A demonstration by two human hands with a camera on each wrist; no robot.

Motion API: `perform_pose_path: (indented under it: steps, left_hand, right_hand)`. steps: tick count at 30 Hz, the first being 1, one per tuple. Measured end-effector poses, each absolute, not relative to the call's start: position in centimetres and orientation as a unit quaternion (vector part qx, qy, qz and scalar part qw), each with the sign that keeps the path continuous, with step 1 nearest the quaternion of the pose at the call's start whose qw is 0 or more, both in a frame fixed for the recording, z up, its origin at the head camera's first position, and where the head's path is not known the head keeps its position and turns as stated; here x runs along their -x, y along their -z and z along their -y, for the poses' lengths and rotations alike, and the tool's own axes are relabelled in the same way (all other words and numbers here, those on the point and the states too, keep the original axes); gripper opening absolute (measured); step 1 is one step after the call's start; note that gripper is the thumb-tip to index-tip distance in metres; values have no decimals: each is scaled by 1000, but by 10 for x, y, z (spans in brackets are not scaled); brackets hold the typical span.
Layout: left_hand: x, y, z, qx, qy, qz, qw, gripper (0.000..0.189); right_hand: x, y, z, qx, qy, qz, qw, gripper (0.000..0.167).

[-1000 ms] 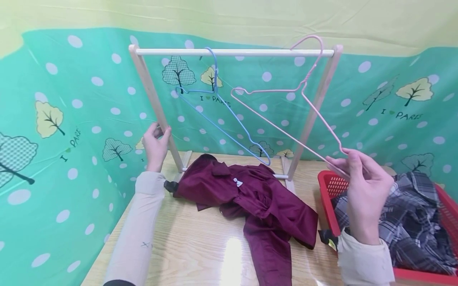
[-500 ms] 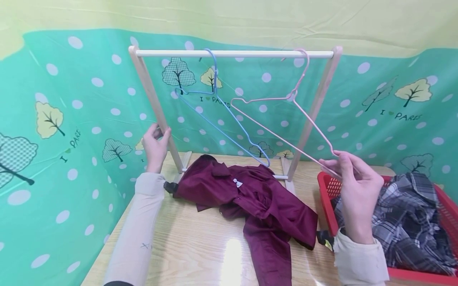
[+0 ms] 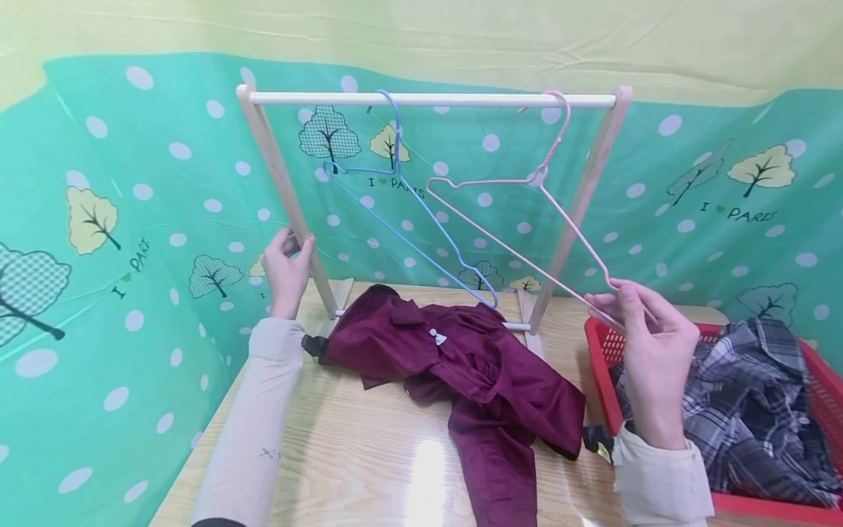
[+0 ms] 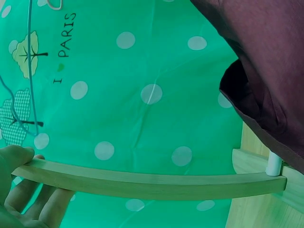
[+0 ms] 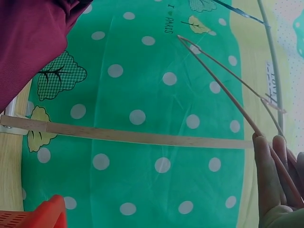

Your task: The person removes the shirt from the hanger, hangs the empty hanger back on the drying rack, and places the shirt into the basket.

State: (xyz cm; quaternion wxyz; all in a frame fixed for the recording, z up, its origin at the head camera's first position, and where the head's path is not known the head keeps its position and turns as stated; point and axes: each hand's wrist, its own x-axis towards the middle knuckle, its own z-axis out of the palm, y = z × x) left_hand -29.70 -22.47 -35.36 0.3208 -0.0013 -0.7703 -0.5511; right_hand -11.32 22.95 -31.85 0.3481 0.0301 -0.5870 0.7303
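A pink wire hanger (image 3: 538, 176) hangs by its hook over the white rail (image 3: 461, 99) of a small wooden garment rack. My right hand (image 3: 655, 351) pinches the hanger's near lower corner, holding it turned at an angle toward me. The right wrist view also shows the fingers around the wire. At the left, my left hand (image 3: 287, 267) grips the rack's wooden post (image 4: 152, 184), thumb on one side and fingers on the other. A blue wire hanger (image 3: 397, 170) hangs left of the pink one, with no hand on it. Both hangers are bare.
A crumpled maroon garment (image 3: 408, 351) lies on the wooden table (image 3: 342, 446), partly over the rack's base. On the right stands a red basket (image 3: 777, 507) holding a dark plaid garment (image 3: 757, 410). A green dotted cloth (image 3: 165, 293) surrounds the table behind and at left.
The pink hanger and my right hand have moved left and down slightly, and its hook, earlier above the rail, now rests on it. My left hand has stayed on the post.
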Motion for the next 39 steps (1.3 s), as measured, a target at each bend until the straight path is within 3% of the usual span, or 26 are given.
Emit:
perform_pose_path:
  steps: [19, 24, 33, 39]
  left_hand:
    - [295, 351, 221, 5, 556, 765, 325, 31]
    - [296, 351, 221, -1, 553, 767, 326, 30]
    - [299, 353, 217, -10, 547, 771, 327, 30]
    - [300, 353, 219, -16, 546, 769, 332, 30]
  right_hand:
    - [111, 332, -234, 9, -729, 609, 312, 32]
    - [111, 340, -235, 24, -734, 612, 294, 40]
    - [110, 358, -242, 60, -725, 657, 200, 72]
    - [110, 367, -241, 52, -624, 772, 109, 72]
